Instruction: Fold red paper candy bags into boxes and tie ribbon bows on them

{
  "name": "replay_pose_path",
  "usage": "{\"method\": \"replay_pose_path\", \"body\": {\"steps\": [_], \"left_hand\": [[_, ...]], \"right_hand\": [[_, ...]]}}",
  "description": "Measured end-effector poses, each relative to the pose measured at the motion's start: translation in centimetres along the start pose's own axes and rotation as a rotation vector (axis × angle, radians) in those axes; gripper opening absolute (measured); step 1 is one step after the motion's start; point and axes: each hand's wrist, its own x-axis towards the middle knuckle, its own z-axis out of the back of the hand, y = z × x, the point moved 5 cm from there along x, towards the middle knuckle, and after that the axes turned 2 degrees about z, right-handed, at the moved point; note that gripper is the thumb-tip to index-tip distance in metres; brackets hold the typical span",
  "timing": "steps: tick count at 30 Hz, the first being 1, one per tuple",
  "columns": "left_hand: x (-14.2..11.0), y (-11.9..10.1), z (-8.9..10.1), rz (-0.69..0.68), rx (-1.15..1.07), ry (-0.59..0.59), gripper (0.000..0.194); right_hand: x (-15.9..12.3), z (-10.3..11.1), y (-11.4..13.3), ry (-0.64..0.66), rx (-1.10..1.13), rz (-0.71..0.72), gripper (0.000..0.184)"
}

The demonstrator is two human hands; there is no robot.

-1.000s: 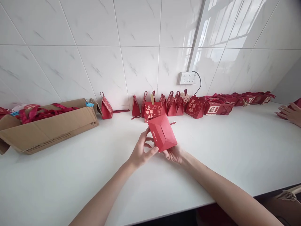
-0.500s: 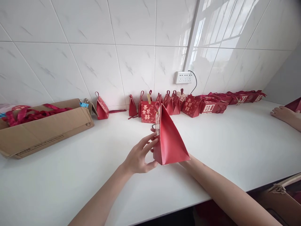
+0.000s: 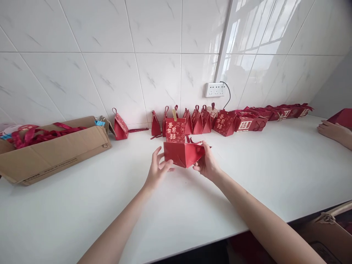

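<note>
- At the far left, a long, open brown cardboard box (image 3: 57, 156) sits on the white desk (image 3: 132, 231), with shiny dark-red ribbons (image 3: 49, 135) heaped inside and blue binder clips (image 3: 99, 123) at its right end.
- Just beside it stands a small red, patterned wedge-shaped carton (image 3: 121, 127) with a ribbon loop on top.
- The left hand (image 3: 155, 174) is partly open, fingers spread and curved, thumb against the lower left of the held box.
- Between the hands, the plain red folded-paper box (image 3: 177, 153) is tilted above the desk.
- Behind it stands a red square-faced carton with gold characters (image 3: 175, 129), near a row of red triangular cartons (image 3: 197, 123) by the tiled wall (image 3: 156, 80).
- The right hand (image 3: 209, 165) has its fingers closed around the held box's right side.
- Further right are a white socket strip (image 3: 214, 90) and red rectangular cartons with ribbons (image 3: 251, 123).
- At the right edge, another person's hand (image 3: 334, 132) rests beside a dark-red item (image 3: 342, 118).
</note>
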Motion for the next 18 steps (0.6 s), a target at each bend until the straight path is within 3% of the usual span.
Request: {"method": "replay_pose_path", "body": {"steps": [4,7,11,13,15,18], "left_hand": [[-0.3,1.5,-1.0,0.369,-0.288,0.063,0.058],[-0.3,1.6,-1.1,0.470,-0.377,-0.025,0.048],[0.3,0.8,-0.5,0.365,-0.574,-0.187,0.030],[0.3,0.3,-0.1,0.294,-0.623,-0.233,0.024],[-0.2,0.1,-0.1,0.282,-0.600,-0.218,0.020],[-0.8,-0.4,-1.3,0.240,-0.478,-0.068,0.012]], "right_hand": [[0.0,-0.3,0.0,0.060,-0.229,0.105,0.051],[-0.7,-0.9,0.2,0.128,-0.370,0.223,0.055],[-1.8,-2.2,0.5,0.346,-0.462,0.507,0.048],[-2.3,-3.0,0.1,0.448,-0.506,0.635,0.061],[-2.6,-3.8,-0.7,0.465,-0.520,0.687,0.089],[-2.5,-4.6,-1.6,0.352,-0.426,0.699,0.101]]}}
